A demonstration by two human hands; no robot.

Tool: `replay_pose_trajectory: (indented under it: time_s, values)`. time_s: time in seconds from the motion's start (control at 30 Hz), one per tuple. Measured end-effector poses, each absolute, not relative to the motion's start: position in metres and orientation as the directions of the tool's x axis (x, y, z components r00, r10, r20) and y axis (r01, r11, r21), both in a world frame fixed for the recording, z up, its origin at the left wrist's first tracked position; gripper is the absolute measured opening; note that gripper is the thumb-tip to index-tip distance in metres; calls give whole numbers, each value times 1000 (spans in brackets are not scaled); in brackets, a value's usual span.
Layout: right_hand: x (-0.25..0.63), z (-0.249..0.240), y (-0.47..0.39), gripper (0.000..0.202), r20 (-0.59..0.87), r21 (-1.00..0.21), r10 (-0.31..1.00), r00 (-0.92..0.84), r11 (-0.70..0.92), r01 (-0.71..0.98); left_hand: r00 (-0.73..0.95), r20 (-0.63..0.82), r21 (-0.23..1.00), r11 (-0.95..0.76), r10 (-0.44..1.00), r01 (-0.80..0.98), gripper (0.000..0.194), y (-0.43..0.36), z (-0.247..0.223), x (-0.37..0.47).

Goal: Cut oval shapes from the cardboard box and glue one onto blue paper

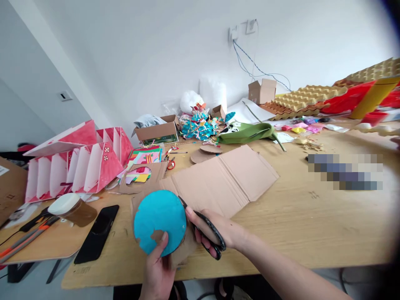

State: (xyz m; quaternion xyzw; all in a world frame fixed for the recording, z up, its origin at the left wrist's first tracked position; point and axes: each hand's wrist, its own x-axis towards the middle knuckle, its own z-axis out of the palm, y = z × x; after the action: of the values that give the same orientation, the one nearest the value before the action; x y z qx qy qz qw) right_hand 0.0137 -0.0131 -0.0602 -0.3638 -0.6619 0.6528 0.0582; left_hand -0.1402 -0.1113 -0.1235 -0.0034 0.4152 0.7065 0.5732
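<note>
My left hand (159, 266) grips a round blue disc (162, 212) together with the brown cardboard behind it, thumb pressed on the disc's lower edge. A torn patch there bares brown card. My right hand (215, 229) is closed round the black handles of a pair of scissors (220, 239). Their blades lie at the disc's right edge, partly hidden by the cardboard and my fingers. Just beyond both hands, a folded sheet of cardboard (212, 183) rests on the table. I cannot make out how far apart the blades are.
A black phone (97, 233) and a lidded jar (75, 210) are on the left, near pink-and-white folded boxes (75, 166). Cut cardboard discs (204, 155), a green bag (246, 133) and a blue craft piece (200, 125) stand farther back. Egg trays (309, 98) lie at the right rear.
</note>
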Motion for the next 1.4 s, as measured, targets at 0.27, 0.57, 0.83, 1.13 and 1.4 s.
replay_pose_trajectory:
  time_s: [0.27,0.57,0.83,1.13,1.4]
  values:
    - [15,-63,-22,68,-242,-908,687,-685,87,409,-372,-540,529,-38,755,-847,55,-112,-116,-135]
    - [28,-48,-17,76,-350,-892,571,-742,39,450,-340,-503,544,-15,795,-839,59,-120,-120,-140]
    - [31,-25,-11,80,-417,-865,508,-754,33,500,-176,-406,537,78,897,-840,49,-130,-132,-144]
    - [28,-39,-23,64,-135,-813,720,-680,312,492,-284,-467,525,4,838,-851,58,-128,-123,-143]
    - [29,-39,-23,63,-275,-868,694,-665,118,483,-233,-452,537,54,861,-842,51,-133,-124,-140]
